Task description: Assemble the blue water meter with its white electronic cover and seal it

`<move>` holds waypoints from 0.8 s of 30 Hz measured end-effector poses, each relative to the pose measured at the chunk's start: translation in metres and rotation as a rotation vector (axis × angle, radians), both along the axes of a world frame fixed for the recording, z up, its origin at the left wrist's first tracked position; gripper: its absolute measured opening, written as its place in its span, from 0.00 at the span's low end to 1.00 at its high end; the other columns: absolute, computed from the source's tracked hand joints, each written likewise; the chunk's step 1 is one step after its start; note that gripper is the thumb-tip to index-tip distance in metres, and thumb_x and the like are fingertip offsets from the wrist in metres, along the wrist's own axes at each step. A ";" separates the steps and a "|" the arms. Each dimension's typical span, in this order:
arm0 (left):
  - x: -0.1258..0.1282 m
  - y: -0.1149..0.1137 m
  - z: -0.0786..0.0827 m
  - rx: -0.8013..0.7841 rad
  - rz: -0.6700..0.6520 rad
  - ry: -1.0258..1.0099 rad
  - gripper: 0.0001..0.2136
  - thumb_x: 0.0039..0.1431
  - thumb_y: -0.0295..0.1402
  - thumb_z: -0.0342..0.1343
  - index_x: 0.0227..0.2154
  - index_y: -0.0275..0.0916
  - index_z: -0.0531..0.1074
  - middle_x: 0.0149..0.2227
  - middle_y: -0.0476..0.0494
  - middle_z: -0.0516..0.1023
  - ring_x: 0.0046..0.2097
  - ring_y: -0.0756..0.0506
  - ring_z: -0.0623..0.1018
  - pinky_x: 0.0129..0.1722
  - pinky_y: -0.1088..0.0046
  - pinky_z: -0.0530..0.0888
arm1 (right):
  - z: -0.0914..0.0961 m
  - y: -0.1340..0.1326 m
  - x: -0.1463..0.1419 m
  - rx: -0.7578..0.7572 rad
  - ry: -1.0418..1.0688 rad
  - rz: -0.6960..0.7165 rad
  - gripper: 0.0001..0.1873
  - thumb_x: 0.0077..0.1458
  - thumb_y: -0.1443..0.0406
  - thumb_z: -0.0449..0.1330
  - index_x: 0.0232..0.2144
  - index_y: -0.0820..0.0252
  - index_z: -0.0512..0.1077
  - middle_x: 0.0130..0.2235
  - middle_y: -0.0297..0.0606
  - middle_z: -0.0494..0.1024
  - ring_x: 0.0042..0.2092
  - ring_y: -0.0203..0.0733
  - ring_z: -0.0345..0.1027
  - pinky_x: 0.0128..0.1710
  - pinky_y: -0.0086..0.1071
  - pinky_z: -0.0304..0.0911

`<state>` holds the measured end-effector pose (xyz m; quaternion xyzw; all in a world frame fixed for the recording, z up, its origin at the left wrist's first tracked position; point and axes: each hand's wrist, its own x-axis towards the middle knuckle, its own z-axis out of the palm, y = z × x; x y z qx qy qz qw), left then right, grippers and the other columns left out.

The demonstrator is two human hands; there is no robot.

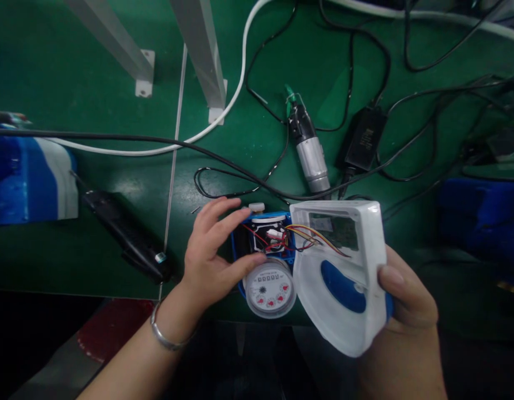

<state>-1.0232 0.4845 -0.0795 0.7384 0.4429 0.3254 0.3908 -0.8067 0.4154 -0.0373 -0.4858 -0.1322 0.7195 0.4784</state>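
A water meter (270,289) with a round white dial and small red pointers lies face up near the bench's front edge. Above its dial, an opened blue housing (290,253) shows red, black and yellow wires (313,236) around a white connector. My left hand (213,255) curls about the meter's left side, fingers at the housing's upper edge and thumb by the dial's top rim. In my right hand (407,289) is a white plastic cover (367,266), tilted up with its hollow inside facing left. The wires run from the housing into this cover.
A black electric screwdriver (123,233) lies at left beside a blue-and-white casing (44,178). A silver pneumatic tool (310,153) and a black power adapter (362,138) lie behind the meter. Loose cables cross the green bench (127,122); grey metal legs (202,55) stand farther back.
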 end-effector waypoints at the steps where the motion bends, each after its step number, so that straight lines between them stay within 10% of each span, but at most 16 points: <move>1: 0.002 0.003 0.002 0.052 -0.051 0.050 0.27 0.46 0.41 0.64 0.50 0.46 0.66 0.52 0.40 0.67 0.56 0.36 0.64 0.57 0.51 0.59 | -0.002 0.000 0.001 0.008 -0.022 0.016 0.26 0.40 0.52 0.58 0.46 0.34 0.66 0.47 0.39 0.71 0.47 0.55 0.67 0.39 0.44 0.66; 10: 0.023 0.023 0.014 0.154 -0.277 0.215 0.18 0.48 0.42 0.61 0.43 0.43 0.71 0.53 0.39 0.66 0.58 0.35 0.60 0.56 0.49 0.59 | 0.008 0.001 -0.001 -0.058 -0.100 0.021 0.26 0.43 0.51 0.59 0.47 0.41 0.66 0.46 0.39 0.72 0.45 0.54 0.68 0.43 0.46 0.66; 24: 0.008 0.035 0.013 -0.228 -0.382 0.075 0.18 0.47 0.38 0.63 0.43 0.45 0.73 0.53 0.42 0.68 0.55 0.37 0.67 0.55 0.56 0.66 | 0.006 0.002 0.000 -0.018 -0.003 -0.097 0.28 0.42 0.57 0.65 0.47 0.57 0.68 0.42 0.41 0.74 0.36 0.45 0.71 0.34 0.33 0.68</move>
